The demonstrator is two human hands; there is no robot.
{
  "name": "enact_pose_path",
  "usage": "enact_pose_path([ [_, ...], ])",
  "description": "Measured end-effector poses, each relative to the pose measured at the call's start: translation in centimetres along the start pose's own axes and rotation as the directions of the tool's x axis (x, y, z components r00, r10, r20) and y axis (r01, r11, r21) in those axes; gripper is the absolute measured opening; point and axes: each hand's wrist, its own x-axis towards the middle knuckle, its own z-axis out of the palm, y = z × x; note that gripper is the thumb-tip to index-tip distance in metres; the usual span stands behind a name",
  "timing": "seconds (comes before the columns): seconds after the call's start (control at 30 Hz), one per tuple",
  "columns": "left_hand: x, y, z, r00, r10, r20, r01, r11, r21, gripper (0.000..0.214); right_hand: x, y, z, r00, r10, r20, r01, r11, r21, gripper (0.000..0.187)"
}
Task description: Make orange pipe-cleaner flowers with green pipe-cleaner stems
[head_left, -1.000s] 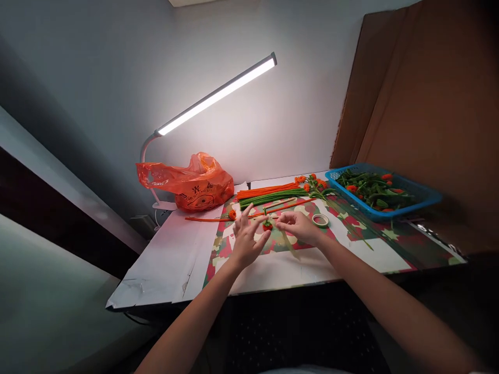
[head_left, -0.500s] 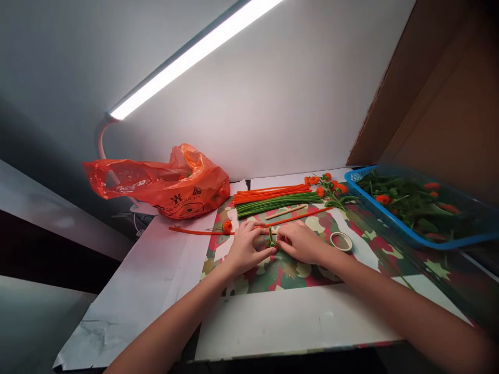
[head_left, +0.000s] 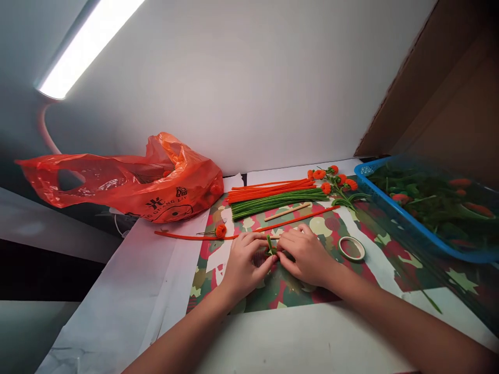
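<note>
We took the bundle of fuzzy green stems point(head_left: 278, 202) as our landmark and worked from left to right.

Well left of the bundle sat a crumpled, translucent red-orange plastic bag point(head_left: 187, 182) with dark printing. Nearer the bundle, off its near left corner, we noted a small round fuzzy orange flower head point(head_left: 220, 230), beside a single long orange fuzzy stem point(head_left: 187, 236) that ran crosswise along the bundle's near side and passed behind the hands.

On the near side of the bundle, just left of its middle line, was the left hand point(head_left: 245, 259): partly closed, fingers arched, thumb tip brought in to the base of a small green piece with a short stem and leaf-like bits point(head_left: 270, 245). That piece lay between the two hands, to the left hand's right and the right hand's left, about equally near to both. Its stem pointed toward the bundle; we could not tell whether it stood upright or leaned.

The right hand point(head_left: 306, 254) was curled, thumb and forefinger tips next to the piece's base, nearly meeting the left thumb. How firmly either hand gripped it was hidden.

Right of the bundle, toward us, lay a pale ring-shaped roll of tape point(head_left: 354, 259).
</note>
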Motion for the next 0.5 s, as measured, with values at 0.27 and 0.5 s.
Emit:
enact_pose_path([
  [0.27, -0.09, 0.09, 0.24, 0.999, 0.001, -0.046, -0.002, 1.0, -0.011, 0.008, -0.11, -0.06, -0.06, 0.999, -0.013, 0.031, 0.014, 1.0, -0.023, 0.012],
  [0.5, -0.16, -0.22, 0.48, 0.998, -0.017, -0.059, 0.015, 0.999, -0.029, 0.01, 0.12, -0.01, 0.11, 0.999, -0.002, 0.036, 0.004, 0.999, -0.048, 0.012],
])
